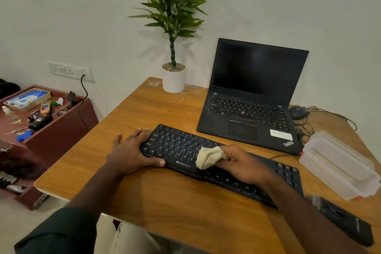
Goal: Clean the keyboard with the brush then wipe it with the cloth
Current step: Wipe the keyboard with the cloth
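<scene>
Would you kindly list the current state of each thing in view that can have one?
Black Zebronics keyboard: flat on the wooden desk, being wiped.
Crumpled beige cloth: bunched, pressed on the keys.
Right hand: grips the cloth.
Left hand: rests flat, steadying the keyboard's left end.
Black ThinkPad laptop: lid open, screen dark.
Clear plastic containers: stacked, lidded.
Black brush: lying unheld on the desk.

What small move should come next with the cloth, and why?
Probably sweep the cloth leftward across the letter keys. The right hand grips it bunched at mid-keyboard, while the left hand rests on the left end, steadying it.
</scene>
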Tool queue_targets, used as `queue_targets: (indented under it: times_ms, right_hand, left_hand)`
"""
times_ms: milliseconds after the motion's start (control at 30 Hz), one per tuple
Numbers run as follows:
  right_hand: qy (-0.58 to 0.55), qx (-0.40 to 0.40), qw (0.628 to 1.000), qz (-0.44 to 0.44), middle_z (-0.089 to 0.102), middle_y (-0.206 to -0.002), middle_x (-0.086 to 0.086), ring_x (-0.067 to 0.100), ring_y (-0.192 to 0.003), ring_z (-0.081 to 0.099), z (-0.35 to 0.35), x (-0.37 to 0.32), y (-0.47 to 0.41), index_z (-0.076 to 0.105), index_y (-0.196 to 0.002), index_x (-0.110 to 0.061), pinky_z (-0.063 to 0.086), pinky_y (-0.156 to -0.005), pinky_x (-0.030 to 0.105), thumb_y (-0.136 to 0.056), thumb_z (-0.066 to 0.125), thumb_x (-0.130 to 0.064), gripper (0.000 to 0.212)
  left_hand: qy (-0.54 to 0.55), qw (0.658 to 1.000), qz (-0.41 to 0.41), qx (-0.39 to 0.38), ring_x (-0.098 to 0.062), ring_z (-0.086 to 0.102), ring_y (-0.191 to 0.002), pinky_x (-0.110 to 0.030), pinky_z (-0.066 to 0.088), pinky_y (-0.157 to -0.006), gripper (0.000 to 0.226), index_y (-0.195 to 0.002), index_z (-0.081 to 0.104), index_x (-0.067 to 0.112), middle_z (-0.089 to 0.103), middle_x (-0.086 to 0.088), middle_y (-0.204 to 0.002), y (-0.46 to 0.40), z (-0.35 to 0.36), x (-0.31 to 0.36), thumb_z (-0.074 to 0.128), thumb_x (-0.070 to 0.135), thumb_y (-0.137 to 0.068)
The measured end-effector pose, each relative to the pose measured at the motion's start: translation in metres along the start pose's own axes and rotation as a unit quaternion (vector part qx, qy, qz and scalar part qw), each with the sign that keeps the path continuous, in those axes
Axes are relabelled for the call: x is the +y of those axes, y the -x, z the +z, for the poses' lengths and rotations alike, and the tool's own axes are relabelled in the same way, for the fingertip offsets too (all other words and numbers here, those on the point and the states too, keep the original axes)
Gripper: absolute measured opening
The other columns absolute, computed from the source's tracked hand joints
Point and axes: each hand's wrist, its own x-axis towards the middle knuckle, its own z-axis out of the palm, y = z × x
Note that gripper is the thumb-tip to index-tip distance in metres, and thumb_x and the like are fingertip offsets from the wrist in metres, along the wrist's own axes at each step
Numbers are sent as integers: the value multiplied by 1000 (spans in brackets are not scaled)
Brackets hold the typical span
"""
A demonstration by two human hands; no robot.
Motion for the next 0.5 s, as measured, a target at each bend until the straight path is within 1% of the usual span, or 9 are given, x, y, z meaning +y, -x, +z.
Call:
queue_targets:
  times_ms: [67,100,133,200,233,300,367,433,500]
  right_hand:
    - [-47,48,997,26,77,-105,-11,4,-100,70,-12,1,4,73,-110,-19,54,-88,22,-101,56,-7,23]
    - [-71,84,993,36,77,-101,-12,3,-95,71,-15,2,5,72,-108,-20,54,-81,19,-101,54,-7,23]
    - [-112,127,984,49,78,-102,-9,7,-96,71,-18,4,5,72,-107,-20,54,-77,19,-101,54,-7,23]
    - [-226,231,944,67,77,-109,1,17,-101,72,-24,7,5,70,-107,-19,58,-78,27,-101,54,-8,21]
    - [-258,276,924,66,77,-110,2,18,-102,72,-26,8,5,70,-108,-20,59,-80,30,-101,54,-9,21]
    - [-223,342,911,59,77,-108,-5,11,-102,72,-27,14,6,70,-108,-27,56,-84,29,-100,57,-11,21]
    - [-168,378,909,47,75,-104,-14,-1,-97,70,-22,16,10,69,-109,-31,54,-79,19,-99,60,-12,24]
    - [-158,398,903,27,72,-104,-18,-7,-94,68,-18,17,12,68,-116,-29,53,-75,12,-98,61,-10,27]
    - [-161,425,891,17,71,-103,-21,-8,-93,67,-17,14,12,68,-119,-28,53,-74,11,-98,62,-11,28]
  left_hand:
    - [-7,1000,4,1,-8,8,-151,-54,-6,-121,131,-155,15,41,15,10,-165,1,0,2,34,108,-45]
    - [-10,1000,5,4,-9,9,-151,-54,-6,-121,131,-155,14,41,15,9,-165,1,0,3,33,108,-45]
    - [-10,1000,2,6,-10,10,-151,-54,-6,-121,130,-156,11,41,15,6,-165,1,0,4,32,108,-46]
    - [-6,1000,-2,8,-14,11,-152,-53,-6,-121,129,-155,-1,46,17,0,-165,1,0,4,33,108,-47]
    - [-5,1000,-1,8,-15,11,-152,-53,-5,-121,128,-153,-6,49,17,-2,-165,1,0,3,33,108,-47]
    - [-7,1000,8,7,-14,10,-152,-55,-4,-121,126,-151,-10,52,18,-3,-165,2,0,4,34,108,-47]
    - [-9,1000,30,1,-12,8,-152,-57,-4,-120,131,-153,-8,49,14,0,-166,4,-1,7,35,108,-45]
    - [-33,998,53,2,-9,-2,-151,-60,-7,-119,137,-155,-6,44,2,6,-166,7,-1,18,33,110,-41]
    - [-90,992,86,19,-7,-16,-149,-61,-14,-117,139,-156,-1,40,-14,10,-164,8,1,39,27,111,-40]
